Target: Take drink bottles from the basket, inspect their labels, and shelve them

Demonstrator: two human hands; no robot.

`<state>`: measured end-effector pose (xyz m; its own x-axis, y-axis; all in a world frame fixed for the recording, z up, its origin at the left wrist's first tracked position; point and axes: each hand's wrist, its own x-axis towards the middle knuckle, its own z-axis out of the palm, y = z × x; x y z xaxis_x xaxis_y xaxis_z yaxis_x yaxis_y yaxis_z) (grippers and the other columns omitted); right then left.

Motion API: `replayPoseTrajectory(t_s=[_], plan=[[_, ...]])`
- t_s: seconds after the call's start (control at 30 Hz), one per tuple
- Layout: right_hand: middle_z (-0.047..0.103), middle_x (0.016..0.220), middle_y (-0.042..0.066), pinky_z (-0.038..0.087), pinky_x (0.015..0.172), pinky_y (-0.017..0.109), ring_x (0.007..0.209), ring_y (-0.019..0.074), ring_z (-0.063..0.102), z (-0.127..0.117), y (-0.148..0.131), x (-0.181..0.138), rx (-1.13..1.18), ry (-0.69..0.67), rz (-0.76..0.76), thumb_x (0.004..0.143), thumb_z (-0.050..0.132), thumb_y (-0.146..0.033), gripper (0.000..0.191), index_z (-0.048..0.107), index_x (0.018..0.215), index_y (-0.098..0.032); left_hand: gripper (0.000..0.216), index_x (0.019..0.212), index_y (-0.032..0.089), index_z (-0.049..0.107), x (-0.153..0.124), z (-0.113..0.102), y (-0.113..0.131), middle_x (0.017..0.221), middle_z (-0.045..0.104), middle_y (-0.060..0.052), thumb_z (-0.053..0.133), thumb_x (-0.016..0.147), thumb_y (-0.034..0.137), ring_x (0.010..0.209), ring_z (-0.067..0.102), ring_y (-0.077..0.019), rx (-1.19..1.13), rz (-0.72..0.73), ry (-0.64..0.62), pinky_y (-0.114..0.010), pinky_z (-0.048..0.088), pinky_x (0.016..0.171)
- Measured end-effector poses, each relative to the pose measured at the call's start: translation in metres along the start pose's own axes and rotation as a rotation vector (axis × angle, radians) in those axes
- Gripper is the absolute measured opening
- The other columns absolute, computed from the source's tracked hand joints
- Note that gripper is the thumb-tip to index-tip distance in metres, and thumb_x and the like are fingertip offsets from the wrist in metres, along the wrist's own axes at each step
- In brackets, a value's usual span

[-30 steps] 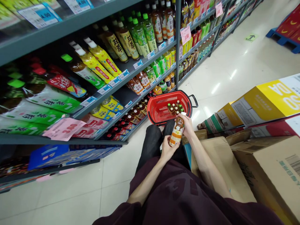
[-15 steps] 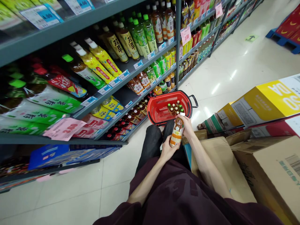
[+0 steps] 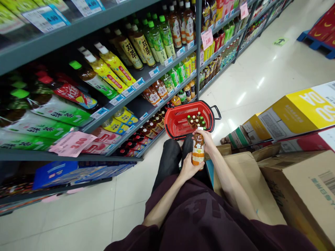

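Observation:
I hold a small bottle of amber drink [image 3: 198,149] with a white cap and an orange label in both hands, just above my knees. My left hand [image 3: 187,169] cups its bottom end. My right hand [image 3: 208,139] is wrapped round its upper part. The bottle stands nearly upright. Just beyond it a red shopping basket [image 3: 180,113] sits on the floor with several small bottles [image 3: 196,120] standing in its right side.
Grey shelves [image 3: 125,94] packed with drink bottles and price tags run along the left. Cardboard boxes [image 3: 300,181] are stacked at my right, a yellow one [image 3: 295,111] behind them. A glossy tiled aisle [image 3: 261,76] leads away; a blue pallet [image 3: 318,43] lies far right.
The bottle has swung from a tilt to nearly upright and shifted slightly right; both hands stayed on it. The basket has not moved.

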<state>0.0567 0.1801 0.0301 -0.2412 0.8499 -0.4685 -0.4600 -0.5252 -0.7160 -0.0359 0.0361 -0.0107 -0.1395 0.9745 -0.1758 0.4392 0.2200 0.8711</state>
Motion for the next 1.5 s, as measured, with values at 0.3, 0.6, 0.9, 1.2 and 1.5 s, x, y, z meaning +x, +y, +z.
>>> replayPoseTrajectory(t_s=[0.3,0.6,0.9,1.2,1.5], plan=[[0.075,0.069,0.005,0.054,0.054,0.027,0.054,0.0163,0.068,0.0,-0.001,0.0,-0.014,-0.012,0.009,0.063,0.084,-0.032,0.021,0.073,0.069,-0.015,0.038,0.1,0.019,0.06,-0.001,0.0,0.003,0.096,0.068,-0.006,0.079,0.075,0.039,0.089,0.067,-0.0227,-0.001,0.009,0.008,-0.035,0.053,0.082],[0.076,0.068,0.005,0.054,0.054,0.026,0.054,0.0159,0.067,0.002,-0.001,-0.002,-0.022,0.006,0.047,0.064,0.082,-0.029,0.016,0.074,0.068,-0.015,0.04,0.102,0.018,0.059,-0.001,-0.002,0.007,0.1,0.071,-0.009,0.077,0.079,0.044,0.093,0.069,-0.0252,0.008,-0.018,-0.026,-0.037,0.053,0.083],[0.075,0.069,0.005,0.055,0.055,0.026,0.058,0.0158,0.066,0.002,-0.002,-0.003,-0.025,-0.004,0.035,0.065,0.081,-0.028,0.015,0.074,0.068,-0.015,0.035,0.101,0.018,0.061,-0.001,-0.004,0.01,0.099,0.072,-0.007,0.072,0.085,0.048,0.092,0.069,-0.0235,-0.037,-0.029,-0.03,-0.034,0.052,0.083],[0.075,0.067,0.005,0.055,0.054,0.027,0.053,0.0161,0.067,0.002,0.0,-0.001,-0.04,-0.007,0.037,0.063,0.082,-0.031,0.019,0.074,0.068,-0.015,0.034,0.102,0.018,0.061,-0.001,-0.004,0.012,0.102,0.073,-0.009,0.073,0.085,0.045,0.094,0.07,-0.0249,-0.032,-0.052,-0.037,-0.035,0.052,0.084],[0.077,0.07,0.005,0.054,0.054,0.027,0.054,0.0162,0.067,0.001,0.0,-0.001,-0.069,-0.004,0.028,0.063,0.082,-0.031,0.018,0.075,0.067,-0.016,0.033,0.104,0.019,0.063,0.0,-0.003,0.012,0.104,0.074,-0.008,0.074,0.084,0.042,0.094,0.071,-0.0246,-0.044,-0.061,-0.035,-0.034,0.053,0.083]])
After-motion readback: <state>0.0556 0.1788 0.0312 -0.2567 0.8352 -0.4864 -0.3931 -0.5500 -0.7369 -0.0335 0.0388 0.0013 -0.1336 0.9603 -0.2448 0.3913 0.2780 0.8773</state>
